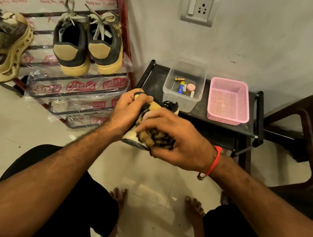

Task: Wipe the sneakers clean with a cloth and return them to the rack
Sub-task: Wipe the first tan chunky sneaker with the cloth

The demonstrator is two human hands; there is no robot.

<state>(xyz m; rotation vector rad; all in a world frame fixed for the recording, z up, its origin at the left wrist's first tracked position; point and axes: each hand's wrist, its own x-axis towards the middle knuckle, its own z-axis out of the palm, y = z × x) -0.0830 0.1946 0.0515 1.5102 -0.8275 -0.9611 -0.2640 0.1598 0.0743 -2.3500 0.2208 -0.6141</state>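
My left hand [129, 108] grips a black and tan sneaker [132, 137] by its upper end, holding it above the floor in front of me. My right hand [178, 140] presses a brown patterned cloth [156, 139] against the sneaker's side, and most of the shoe is hidden under both hands. On the red shoe rack [127, 40] at the upper left sits a pair of dark sneakers [86, 46] with tan heels, heels toward me. A worn beige shoe [7, 46] rests at the rack's left edge.
A low black stand [257, 116] by the wall carries a clear plastic box [183, 99] with batteries and a pink basket [229, 101]. A dark chair [306, 140] is at the right. My bare feet rest on the pale tiled floor [153, 184]. A wall socket [198, 8] is above.
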